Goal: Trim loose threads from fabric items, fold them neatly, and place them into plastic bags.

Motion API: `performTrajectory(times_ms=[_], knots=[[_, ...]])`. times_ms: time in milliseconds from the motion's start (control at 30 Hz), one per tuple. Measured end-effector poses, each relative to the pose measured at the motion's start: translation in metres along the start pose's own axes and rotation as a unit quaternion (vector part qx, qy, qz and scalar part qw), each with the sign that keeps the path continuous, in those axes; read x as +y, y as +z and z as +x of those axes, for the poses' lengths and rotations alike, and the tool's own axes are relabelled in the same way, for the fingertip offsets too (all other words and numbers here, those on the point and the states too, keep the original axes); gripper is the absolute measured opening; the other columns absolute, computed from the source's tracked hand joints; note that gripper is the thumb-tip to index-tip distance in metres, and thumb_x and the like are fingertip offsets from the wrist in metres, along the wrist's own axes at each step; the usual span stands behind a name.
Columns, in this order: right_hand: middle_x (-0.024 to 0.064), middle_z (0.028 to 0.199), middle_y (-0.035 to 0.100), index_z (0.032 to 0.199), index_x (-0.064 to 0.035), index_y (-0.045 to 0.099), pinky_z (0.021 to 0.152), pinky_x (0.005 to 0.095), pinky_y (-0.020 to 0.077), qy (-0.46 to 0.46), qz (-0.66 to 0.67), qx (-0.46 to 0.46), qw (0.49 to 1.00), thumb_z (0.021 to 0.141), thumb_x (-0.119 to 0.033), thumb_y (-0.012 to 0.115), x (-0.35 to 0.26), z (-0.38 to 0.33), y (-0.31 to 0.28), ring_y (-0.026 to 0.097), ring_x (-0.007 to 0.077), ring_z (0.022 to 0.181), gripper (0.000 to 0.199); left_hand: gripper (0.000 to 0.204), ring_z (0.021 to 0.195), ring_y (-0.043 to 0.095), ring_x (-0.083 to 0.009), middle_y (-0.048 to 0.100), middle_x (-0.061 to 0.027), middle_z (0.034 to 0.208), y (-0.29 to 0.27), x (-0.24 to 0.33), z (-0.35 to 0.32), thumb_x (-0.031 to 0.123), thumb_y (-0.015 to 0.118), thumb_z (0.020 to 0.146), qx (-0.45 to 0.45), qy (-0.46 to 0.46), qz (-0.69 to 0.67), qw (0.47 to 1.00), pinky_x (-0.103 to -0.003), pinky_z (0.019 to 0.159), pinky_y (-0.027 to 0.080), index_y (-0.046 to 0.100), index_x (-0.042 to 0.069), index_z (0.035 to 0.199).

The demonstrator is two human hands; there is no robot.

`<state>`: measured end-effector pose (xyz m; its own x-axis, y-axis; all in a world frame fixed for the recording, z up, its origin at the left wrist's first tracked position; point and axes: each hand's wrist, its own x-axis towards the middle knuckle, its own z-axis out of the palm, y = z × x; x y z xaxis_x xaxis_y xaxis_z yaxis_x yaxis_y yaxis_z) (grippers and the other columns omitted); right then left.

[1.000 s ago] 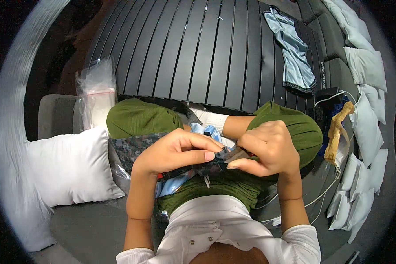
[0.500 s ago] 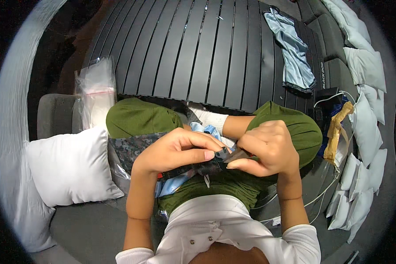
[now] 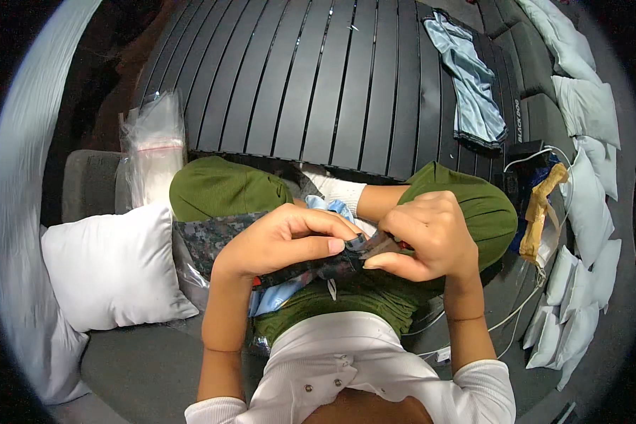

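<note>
A grey-and-black camouflage cloth [image 3: 222, 244] lies across my lap, and its dark edge runs up between my two hands. My left hand [image 3: 286, 244] pinches that edge between thumb and fingers. Just to its right, my right hand [image 3: 431, 237] is curled with bent fingers and an extended thumb, gripping the other part of the same edge. Part of the cloth is hidden behind my fingers. Light blue fabric [image 3: 283, 297] shows below my left hand. A small white tag [image 3: 331, 288] hangs under the dark edge.
Ahead stands a black slatted table [image 3: 283, 85], with a light blue cloth piece [image 3: 466, 81] on its right. A clear plastic bag [image 3: 155, 155] and a white pillow [image 3: 120, 268] are at left. Several white pillows [image 3: 590, 177] line the right. White cables [image 3: 519, 318] run beside my right arm.
The dark edge between my hands has shifted and turned slightly. My right hand has moved a tiny bit up and left. My left hand stays nearly where it was.
</note>
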<state>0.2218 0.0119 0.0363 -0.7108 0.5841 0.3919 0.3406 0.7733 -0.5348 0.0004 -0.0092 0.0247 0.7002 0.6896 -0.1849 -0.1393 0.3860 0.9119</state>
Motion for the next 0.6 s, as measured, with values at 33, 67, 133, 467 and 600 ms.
performTrajectory(times_ms=[33, 67, 133, 467, 600], knots=[[0.0026, 0.045, 0.041, 0.055, -0.0092, 0.043, 0.037, 0.0308, 0.0348, 0.003, 0.0, 0.006, 1.0, 0.07, -0.037, 0.066, 0.0002, -0.0003, 0.0002, 0.045, 0.0213, 0.037, 0.039, 0.02, 0.092, 0.056, -0.0216, 0.061, -0.0165, 0.096, 0.0001, 0.0001, 0.0004, 0.009, 0.054, 0.08, 0.0, -0.003, 0.002, 1.0, -0.032, 0.085, 0.04, 0.061, -0.007, 0.09], [0.0026, 0.045, 0.041, 0.055, -0.0092, 0.043, 0.037, 0.0308, 0.0348, 0.003, 0.001, 0.006, 1.0, 0.07, -0.037, 0.066, 0.0004, -0.0006, 0.0002, 0.045, 0.0213, 0.037, 0.039, 0.02, 0.092, 0.056, -0.0216, 0.061, -0.0165, 0.096, -0.0001, -0.0001, 0.0004, 0.009, 0.054, 0.08, 0.001, -0.004, 0.002, 1.0, -0.032, 0.085, 0.04, 0.061, -0.007, 0.09], [0.0023, 0.044, 0.04, 0.056, -0.0094, 0.044, 0.037, 0.0309, 0.0347, -0.001, -0.005, -0.01, 1.0, 0.07, -0.038, 0.066, 0.0006, -0.0015, -0.0002, 0.045, 0.0213, 0.037, 0.039, 0.02, 0.092, 0.056, -0.0215, 0.061, -0.0165, 0.096, -0.0006, -0.0009, 0.0005, 0.009, 0.053, 0.08, -0.005, -0.006, -0.005, 1.0, -0.032, 0.085, 0.04, 0.061, -0.007, 0.09], [0.0025, 0.044, 0.04, 0.056, -0.0093, 0.044, 0.037, 0.0313, 0.0342, 0.008, 0.008, -0.009, 1.0, 0.07, -0.039, 0.066, 0.0014, -0.0012, 0.0015, 0.045, 0.0214, 0.038, 0.039, 0.02, 0.092, 0.056, -0.0217, 0.061, -0.0163, 0.096, -0.0005, -0.003, 0.0008, 0.008, 0.053, 0.08, -0.002, 0.002, -0.012, 1.0, -0.032, 0.085, 0.04, 0.06, -0.007, 0.09], [0.0028, 0.045, 0.04, 0.057, -0.0092, 0.045, 0.037, 0.0316, 0.0345, 0.008, 0.007, -0.019, 1.0, 0.07, -0.039, 0.066, 0.0009, -0.0028, 0.0013, 0.045, 0.022, 0.038, 0.038, 0.019, 0.092, 0.056, -0.0215, 0.061, -0.0163, 0.097, -0.0006, -0.0058, 0.0008, 0.007, 0.053, 0.08, -0.001, -0.003, -0.01, 1.0, -0.032, 0.085, 0.04, 0.06, -0.007, 0.089]])
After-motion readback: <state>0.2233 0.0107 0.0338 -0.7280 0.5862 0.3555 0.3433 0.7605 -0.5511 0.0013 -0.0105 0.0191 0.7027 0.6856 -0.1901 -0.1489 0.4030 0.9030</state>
